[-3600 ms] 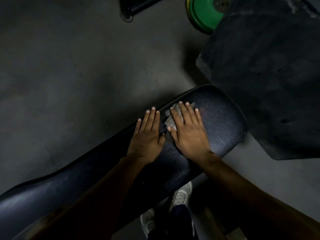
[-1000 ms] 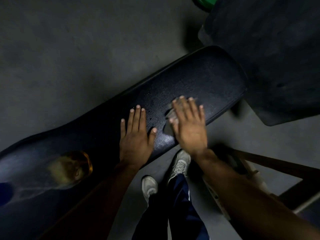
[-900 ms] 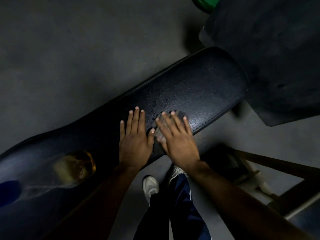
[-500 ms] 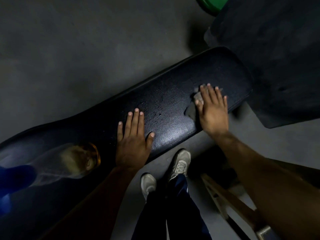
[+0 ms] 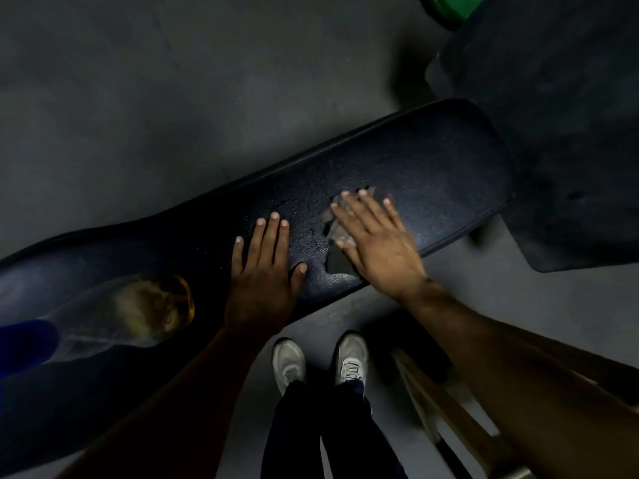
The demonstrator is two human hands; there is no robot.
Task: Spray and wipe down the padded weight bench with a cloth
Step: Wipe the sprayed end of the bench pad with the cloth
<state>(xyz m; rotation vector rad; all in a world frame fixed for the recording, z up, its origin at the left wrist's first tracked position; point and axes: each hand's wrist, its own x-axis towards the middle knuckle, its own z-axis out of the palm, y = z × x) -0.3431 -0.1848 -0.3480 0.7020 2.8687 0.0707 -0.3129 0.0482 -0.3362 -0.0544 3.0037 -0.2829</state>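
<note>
Head view, right hand (image 5: 377, 247): pressing flat on the cloth (image 5: 337, 228), fingers (image 5: 359, 210) straight and spread, likely to be keeping wiping pressure even.
Cloth: lying on the counter (image 5: 432, 188), mostly under the palm, edges showing beside the thumb.
Left hand (image 5: 261, 271): resting flat, fingers extended, gripping nothing, apparently bracing.
Spray bottle (image 5: 138, 311): lying on the counter, well apart.

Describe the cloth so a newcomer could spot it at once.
Find the long black padded bench running across the floor. Near its right end, the right hand presses flat on a small grey cloth, the only pale patch on the dark pad.
</note>
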